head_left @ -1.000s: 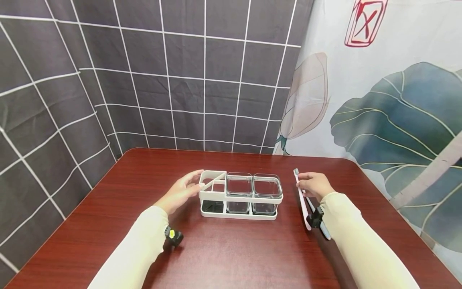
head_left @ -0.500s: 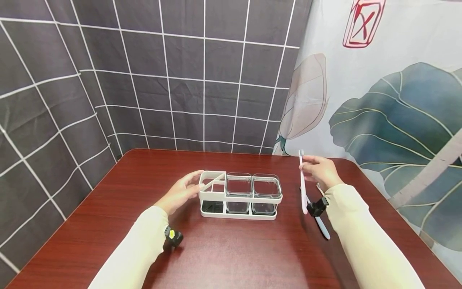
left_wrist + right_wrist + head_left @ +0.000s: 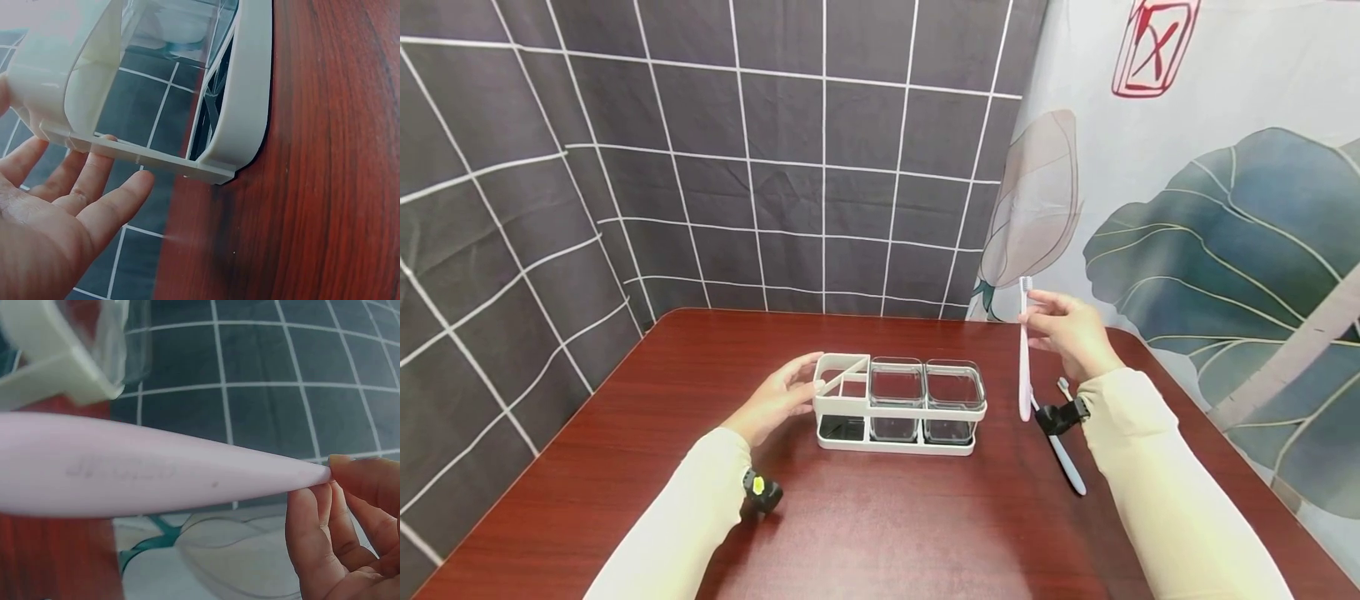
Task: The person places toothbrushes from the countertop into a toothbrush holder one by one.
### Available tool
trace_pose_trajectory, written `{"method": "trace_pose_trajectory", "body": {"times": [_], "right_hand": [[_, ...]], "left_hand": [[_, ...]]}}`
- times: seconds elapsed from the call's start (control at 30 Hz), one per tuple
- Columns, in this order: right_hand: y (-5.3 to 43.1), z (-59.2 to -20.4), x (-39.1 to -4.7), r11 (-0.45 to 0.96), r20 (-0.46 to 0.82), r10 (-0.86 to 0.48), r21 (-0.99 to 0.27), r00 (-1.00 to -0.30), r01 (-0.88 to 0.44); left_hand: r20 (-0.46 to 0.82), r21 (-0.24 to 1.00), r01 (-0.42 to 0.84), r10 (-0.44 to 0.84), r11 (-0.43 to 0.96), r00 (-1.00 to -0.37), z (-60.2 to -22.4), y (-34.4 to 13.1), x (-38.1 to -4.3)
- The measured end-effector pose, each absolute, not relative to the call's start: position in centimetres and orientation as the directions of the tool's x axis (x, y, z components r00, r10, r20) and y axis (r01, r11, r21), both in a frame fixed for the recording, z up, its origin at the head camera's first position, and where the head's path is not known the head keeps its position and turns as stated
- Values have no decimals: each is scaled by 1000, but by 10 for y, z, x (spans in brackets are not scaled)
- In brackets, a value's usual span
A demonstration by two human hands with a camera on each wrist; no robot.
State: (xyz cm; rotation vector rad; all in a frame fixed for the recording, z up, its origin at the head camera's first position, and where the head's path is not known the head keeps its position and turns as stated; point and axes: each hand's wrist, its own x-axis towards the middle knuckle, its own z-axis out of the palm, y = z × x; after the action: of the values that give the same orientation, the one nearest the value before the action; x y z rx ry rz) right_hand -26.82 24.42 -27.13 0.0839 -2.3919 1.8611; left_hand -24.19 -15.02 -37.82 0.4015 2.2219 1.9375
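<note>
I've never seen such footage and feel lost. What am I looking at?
No machine here: a person's bare left hand and right hand. The wide picture comes from a camera worn on the head; each close view, from a small black camera on a wrist. On the dark red wooden table stands a white plastic rack with two clear square cups. The left hand touches its left end. The right hand pinches a pale pink toothbrush above the table. Below lies a blue toothbrush; another brush head shows, the rest hidden.

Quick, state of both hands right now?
Left hand: open, fingers touching the end of the white rack.
Right hand: closed, pinching a pink toothbrush near its bristle end.
</note>
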Motion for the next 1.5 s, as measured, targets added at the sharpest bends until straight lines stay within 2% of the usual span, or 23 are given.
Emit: {"method": "trace_pose_trajectory", "body": {"times": [0.37, 0.67, 0.83, 1.5], "right_hand": [[225, -240, -259, 111, 180, -5, -977, -984, -180], [203, -228, -257, 111, 237, -32, -965, -971, -239], [190, -226, -258, 118, 260, -36, -958, -965, -262], [134, -235, -259, -37, 359, 51, -932, -932, -361]], "left_hand": [[38, 986, 85, 306, 142, -951, -379, -150, -243], [30, 984, 81, 299, 161, -954, -378, -151, -243], [28, 984, 78, 293, 160, -956, -377, -150, -243], [30, 987, 75, 292, 142, -956, -378, -148, -243]]}}
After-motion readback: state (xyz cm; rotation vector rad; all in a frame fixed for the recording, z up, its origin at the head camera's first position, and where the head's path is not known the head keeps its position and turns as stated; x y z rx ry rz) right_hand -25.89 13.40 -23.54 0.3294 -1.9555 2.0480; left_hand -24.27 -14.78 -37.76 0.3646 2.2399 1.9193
